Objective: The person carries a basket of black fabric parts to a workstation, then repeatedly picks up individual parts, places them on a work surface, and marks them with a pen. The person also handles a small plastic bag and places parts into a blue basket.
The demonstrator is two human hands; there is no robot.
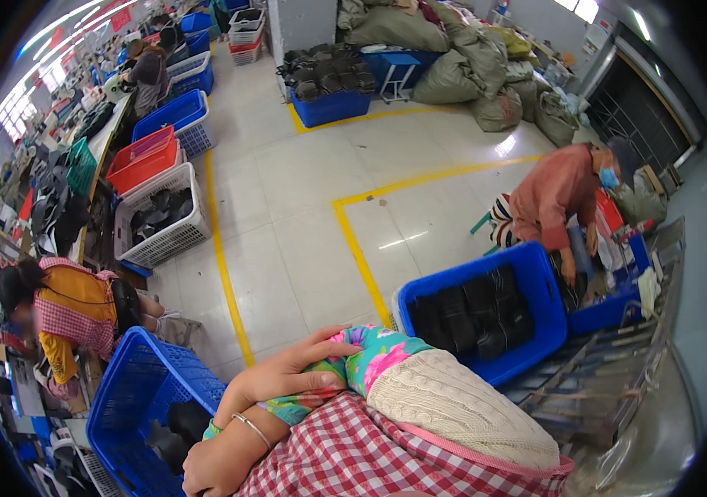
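Note:
My left hand (pixel 291 373) lies across my right forearm, fingers over and thumb under the floral sleeve cover (pixel 370 360), gripping the cloth. A thin bracelet (pixel 251 429) circles my left wrist. My right arm, in a cream knitted sleeve (pixel 453 406), crosses in front of my red checked apron (pixel 345 455). The right hand is hidden behind my left forearm. Just below my arms, at the left, stands a blue crate (pixel 134 389) with dark pieces in it.
A blue crate of black parts (pixel 536 273) stands to my right, where a person in a pink top (pixel 548 195) bends over. Another person in a checked apron (pixel 72 311) sits at the left. White (pixel 175 236), red and blue baskets line the yellow floor line (pixel 225 273). Stuffed sacks (pixel 486 74) are piled at the back.

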